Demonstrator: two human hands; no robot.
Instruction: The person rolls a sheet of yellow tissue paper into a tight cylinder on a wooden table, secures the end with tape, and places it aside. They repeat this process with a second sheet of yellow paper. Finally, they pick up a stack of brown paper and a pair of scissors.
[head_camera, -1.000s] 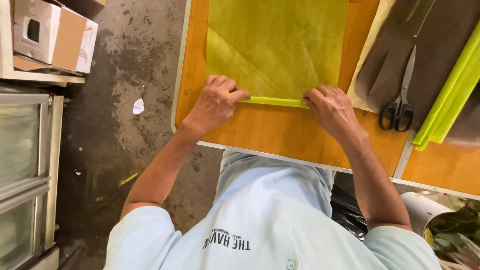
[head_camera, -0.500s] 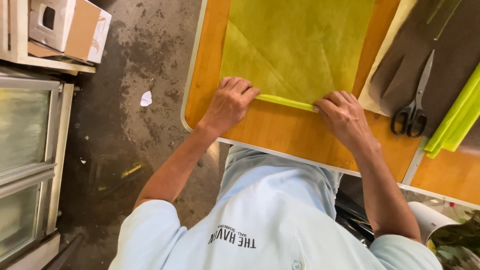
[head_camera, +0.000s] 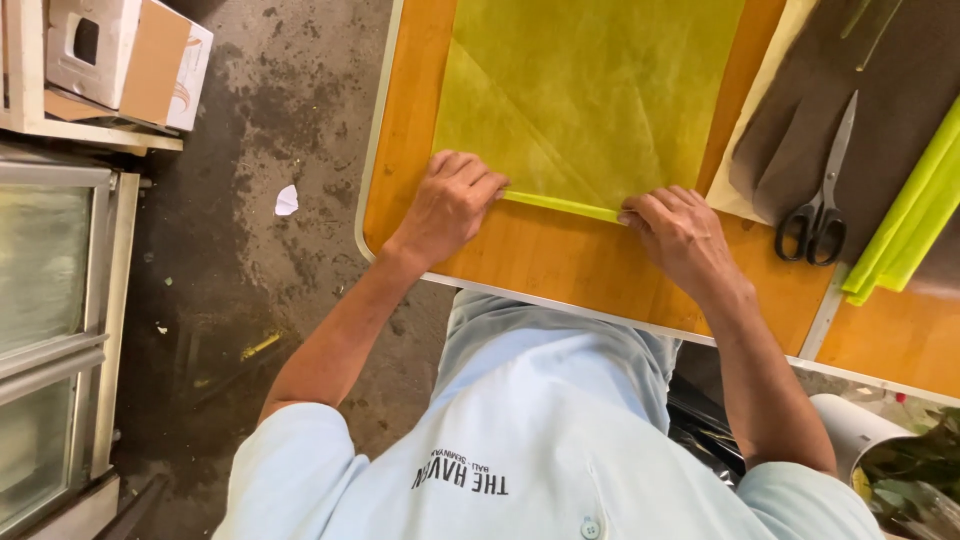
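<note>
A large yellow-green sheet (head_camera: 590, 90) of thin fabric-like paper lies on an orange wooden table (head_camera: 560, 265). Its near edge is turned over into a narrow bright fold (head_camera: 560, 205). My left hand (head_camera: 450, 205) presses on the left end of that fold, fingers curled over the sheet's edge. My right hand (head_camera: 680, 235) pins the right end of the fold with its fingertips. Both forearms reach across the table's front rim from my pale blue shirt.
Black-handled scissors (head_camera: 820, 200) rest on a brown sheet (head_camera: 880, 100) to the right, beside bright green folded sheets (head_camera: 910, 220). A cardboard box (head_camera: 130, 60) sits on a white shelf at left, above a glass-fronted cabinet (head_camera: 50, 330). The stained floor (head_camera: 250, 300) lies left of the table; a white container with leaves (head_camera: 900, 470) sits bottom right.
Both hands stay on the folded edge. My right hand has slid a little along the fold, and the view has shifted slightly.
</note>
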